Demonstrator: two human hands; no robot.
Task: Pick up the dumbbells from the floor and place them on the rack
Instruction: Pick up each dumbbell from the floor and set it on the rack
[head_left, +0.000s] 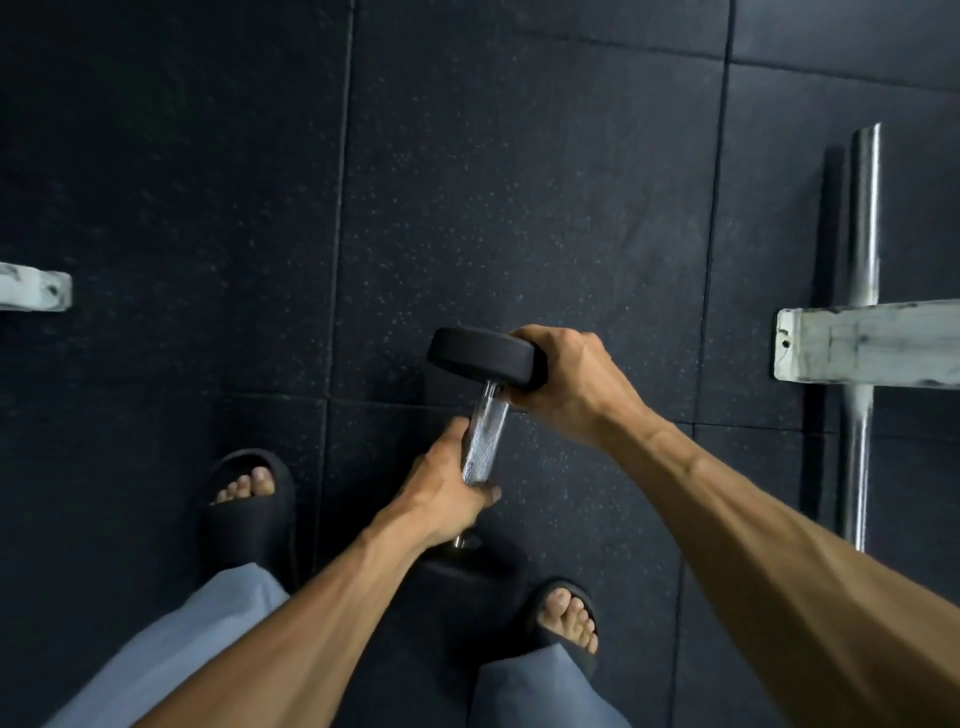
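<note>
dumbbell (485, 415) hanging above the rubber floor (519, 208), between the feet | long axis running near-to-far, far head tipped up | left hand (441, 488) wrapping the knurled handle, nearer the body | right hand (563, 384) clamping the far head | rack not clearly showing; white beam (872, 340) lying right

You are holding a dumbbell (485, 395) whose heads look like matt black rubber, with a bright knurled metal handle between them. The floor (519, 182) is rough black rubber matting flecked with pale specks. To your right a glossy chrome bar (865, 218) crosses a white-painted, scuffed beam (867, 343). Your slippers (249, 519) look like smooth matt foam, your trousers (171, 660) grey cloth.
</note>
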